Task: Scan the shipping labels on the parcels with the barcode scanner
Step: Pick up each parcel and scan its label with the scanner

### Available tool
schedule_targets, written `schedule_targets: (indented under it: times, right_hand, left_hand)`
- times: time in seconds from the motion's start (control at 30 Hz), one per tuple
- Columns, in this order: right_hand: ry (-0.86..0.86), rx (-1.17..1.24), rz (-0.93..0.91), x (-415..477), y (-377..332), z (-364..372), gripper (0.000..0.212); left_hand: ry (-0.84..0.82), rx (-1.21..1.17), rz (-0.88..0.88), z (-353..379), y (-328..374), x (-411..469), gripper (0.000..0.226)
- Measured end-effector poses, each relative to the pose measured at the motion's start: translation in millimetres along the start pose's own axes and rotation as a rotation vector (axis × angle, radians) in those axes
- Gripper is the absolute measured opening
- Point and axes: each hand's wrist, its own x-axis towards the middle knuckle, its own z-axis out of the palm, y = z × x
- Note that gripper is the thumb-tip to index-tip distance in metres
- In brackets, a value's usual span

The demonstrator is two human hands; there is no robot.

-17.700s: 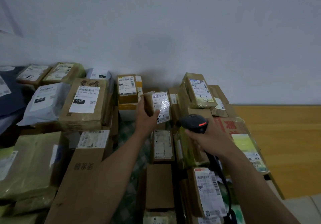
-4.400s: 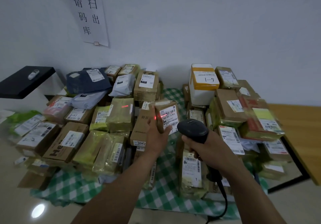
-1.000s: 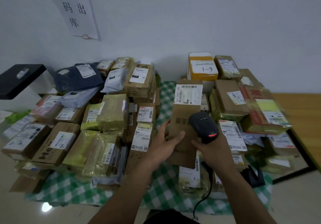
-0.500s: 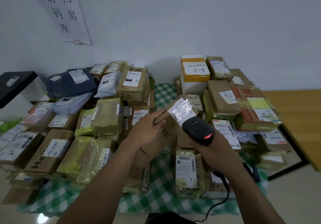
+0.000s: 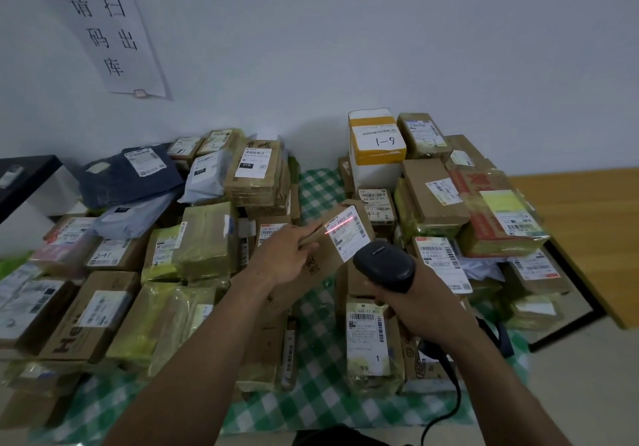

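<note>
– Brown cardboard parcel (image 5: pixel 321 267), which hand is holding it?
– The left hand (image 5: pixel 283 259) is holding it. The fingers are curling round its upper left edge, and the parcel is tilting above the pile, near the middle of the table.
– And the shipping label (image 5: pixel 350 234)?
– It is sitting on the upper end of this parcel and is facing the camera. A thin red scan line (image 5: pixel 340 226) is lying across its top part.
– Where is the barcode scanner (image 5: pixel 383 265)?
– The right hand (image 5: pixel 418 310) is gripping it by the handle, with the fingers closed round it. The black head is pointing at the label from just below and to the right. I cannot tell if they are touching. A black cable (image 5: pixel 447 407) is hanging from the handle.
– What is lying around them?
– Many other parcels are lying in two groups on a green and white checked cloth (image 5: pixel 321 397). A white box with yellow tape (image 5: pixel 377 144), marked 1-9, is standing at the back right. A dark blue bag (image 5: pixel 128 182) is lying at the back left. A paper sign (image 5: pixel 110 30) with handwritten characters is hanging on the wall.
</note>
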Motion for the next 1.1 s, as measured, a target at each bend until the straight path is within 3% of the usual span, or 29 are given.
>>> schedule_targets:
  times: [0.17, 0.57, 0.7, 0.9, 1.0, 1.1]
  right_hand:
    - [-0.019, -0.01, -0.004, 2.3, 0.7, 0.5, 0.024]
    - [-0.038, -0.016, -0.038, -0.4, -2.1, -2.6, 0.022]
    - [0.014, -0.014, -0.024, -2.9, 3.3, -7.3, 0.025]
    - [0.104, -0.032, 0.03, -2.4, 23.0, -17.6, 0.023]
    - [0.101, -0.051, 0.035, -5.3, 29.5, -19.1, 0.02]
    - [0.108, -0.025, 0.05, -11.4, 35.4, -18.6, 0.016]
  left_hand:
    - [0.004, 0.0, 0.012, 0.2, -3.6, 1.1, 0.042]
    - [-0.034, -0.016, -0.025, 2.3, -8.5, 2.2, 0.05]
    - [0.0, -0.215, -0.05, -0.3, 0.6, -5.6, 0.049]
    - [0.02, -0.808, -0.241, 36.1, 36.5, -29.1, 0.05]
    - [-0.012, -0.81, -0.288, 70.5, 43.3, -30.2, 0.052]
    - [-0.025, -0.665, -0.309, 100.7, 44.6, -29.1, 0.046]
